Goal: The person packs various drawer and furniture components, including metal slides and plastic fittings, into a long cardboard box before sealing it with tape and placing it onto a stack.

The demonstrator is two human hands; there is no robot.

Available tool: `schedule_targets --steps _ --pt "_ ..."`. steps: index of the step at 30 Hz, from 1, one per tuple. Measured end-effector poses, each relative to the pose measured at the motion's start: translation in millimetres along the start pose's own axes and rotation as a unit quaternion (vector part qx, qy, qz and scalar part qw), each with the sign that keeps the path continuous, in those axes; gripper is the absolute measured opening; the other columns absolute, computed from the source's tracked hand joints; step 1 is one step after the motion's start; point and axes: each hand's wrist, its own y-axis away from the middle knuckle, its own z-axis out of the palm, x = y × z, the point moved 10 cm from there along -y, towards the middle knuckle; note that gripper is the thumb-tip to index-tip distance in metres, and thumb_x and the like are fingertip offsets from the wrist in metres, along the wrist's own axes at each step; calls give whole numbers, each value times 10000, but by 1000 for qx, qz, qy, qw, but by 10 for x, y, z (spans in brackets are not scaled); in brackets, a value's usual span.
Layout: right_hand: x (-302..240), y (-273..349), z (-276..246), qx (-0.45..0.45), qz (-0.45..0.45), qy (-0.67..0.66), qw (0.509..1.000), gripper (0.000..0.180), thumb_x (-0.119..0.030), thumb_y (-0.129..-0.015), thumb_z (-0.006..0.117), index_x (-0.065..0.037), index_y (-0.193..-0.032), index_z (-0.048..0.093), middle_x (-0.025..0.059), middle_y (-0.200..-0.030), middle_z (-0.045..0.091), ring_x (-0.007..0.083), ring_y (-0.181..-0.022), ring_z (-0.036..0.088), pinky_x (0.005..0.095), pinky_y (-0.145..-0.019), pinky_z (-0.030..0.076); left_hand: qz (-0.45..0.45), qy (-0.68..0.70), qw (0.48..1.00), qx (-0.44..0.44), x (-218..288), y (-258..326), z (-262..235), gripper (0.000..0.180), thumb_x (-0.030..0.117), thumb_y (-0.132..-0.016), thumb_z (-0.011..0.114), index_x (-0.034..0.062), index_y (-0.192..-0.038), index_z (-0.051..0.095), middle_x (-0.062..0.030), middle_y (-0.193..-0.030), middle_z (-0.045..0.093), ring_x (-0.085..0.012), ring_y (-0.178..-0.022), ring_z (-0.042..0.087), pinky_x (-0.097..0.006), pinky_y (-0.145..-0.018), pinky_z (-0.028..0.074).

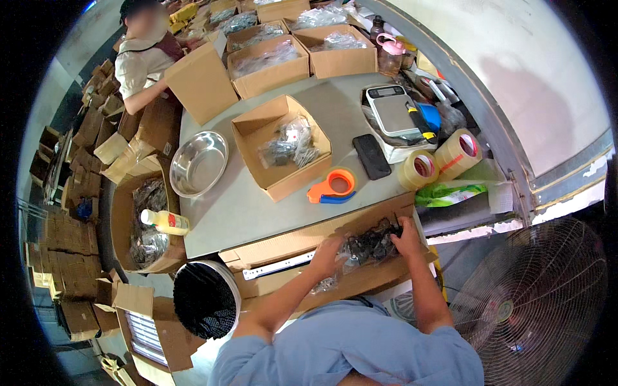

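In front of me, an open long cardboard box [376, 275] lies along the table's near edge. My left hand [329, 256] and my right hand [408, 240] grip the two ends of a bunch of dark parts [370, 244] with clear plastic about them, inside this box. The exact kind of these parts is not clear. A white slotted metal rail [277, 265] lies in the same box, left of my left hand. Close to it is a small clear plastic bag [324, 284]. Some of my fingers are hidden behind the parts.
On the grey table [244, 219] stand an open carton [283, 183] with bagged parts, a steel bowl [199, 164], an orange tape dispenser [333, 186] and a phone [371, 156]. A bucket [235, 283] stands left, a large fan [534, 309] right. Another person [145, 64] handles a carton.
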Motion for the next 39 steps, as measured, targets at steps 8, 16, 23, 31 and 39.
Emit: schedule_targets --steps 8,16,23,31,39 --pt "360 -379 299 -96 85 -104 986 244 -152 -858 576 -3 -1051 593 168 -930 648 311 -890 625 360 -800 478 130 -128 981 -67 337 578 138 571 171 -671 708 56 -1192 504 -188 -1306 428 -379 -1194 414 -436 -1013 344" --pt "-57 -194 -84 -83 -3 -80 993 170 -133 -863 580 -15 -957 659 164 -902 663 291 -832 647 340 -744 494 -50 37 990 126 47 83 160 446 153 -782 663 43 -1185 507 -205 -1226 462 -365 -1144 452 -442 -960 384" --pt "367 157 33 -69 55 -272 958 121 -19 -843 586 18 -944 641 103 -945 669 175 -857 639 275 -763 491 -97 116 986 71 -308 -217 303 327 119 -813 604 7 -1110 526 -207 -1047 568 -374 -948 562 -430 -830 451" --pt "639 366 81 -8 133 -330 934 140 -20 -806 621 0 -945 619 72 -861 652 159 -804 616 278 -749 493 -96 123 984 81 -262 -317 330 242 118 -800 627 -5 -1000 570 -198 -923 580 -356 -875 568 -425 -778 454" --pt "219 -120 208 -103 -2 -4 995 304 -103 -828 605 -17 -1118 582 180 -973 639 291 -924 613 371 -819 479 -17 60 997 43 134 -432 164 175 139 -819 612 -2 -909 560 -195 -872 576 -377 -872 553 -434 -762 450"
